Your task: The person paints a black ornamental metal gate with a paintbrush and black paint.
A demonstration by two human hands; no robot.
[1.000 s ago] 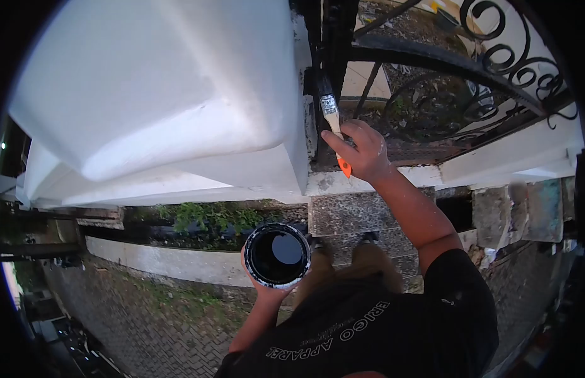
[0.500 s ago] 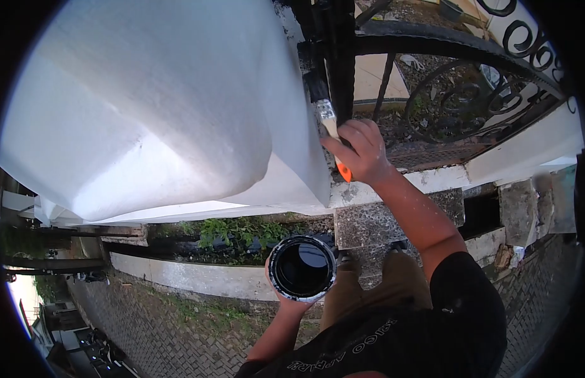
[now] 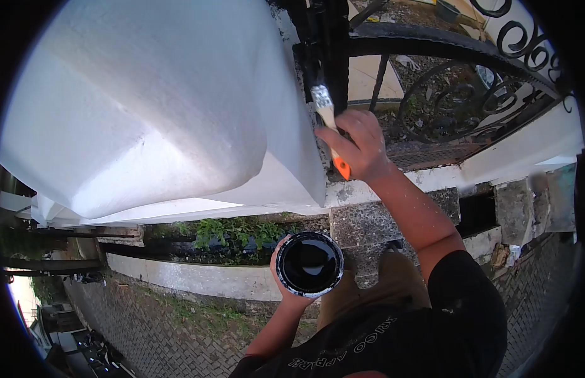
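My right hand (image 3: 361,142) is closed round the handle of a paintbrush (image 3: 326,113) with a pale wooden handle and an orange end. Its dark bristles are up against the black metal gate post (image 3: 330,57) beside the white wall; where bristles end and post begins is hard to make out. Lower down, my left hand (image 3: 285,277) grips an open can of black paint (image 3: 309,264) from the side, with its fingers mostly hidden beneath. Smears of paint mark the can's rim, and the glossy paint inside reflects light.
A bulging white wall (image 3: 160,120) fills the left. To the right is the black gate with scrollwork (image 3: 450,97). Below lie a drain with green plants (image 3: 232,233), a stone slab (image 3: 361,223), a dark gap (image 3: 478,212) and brick paving (image 3: 154,327).
The brush and my right hand have shifted slightly up and left along the post. The paint can has moved a little right and up, and its paint has tilted.
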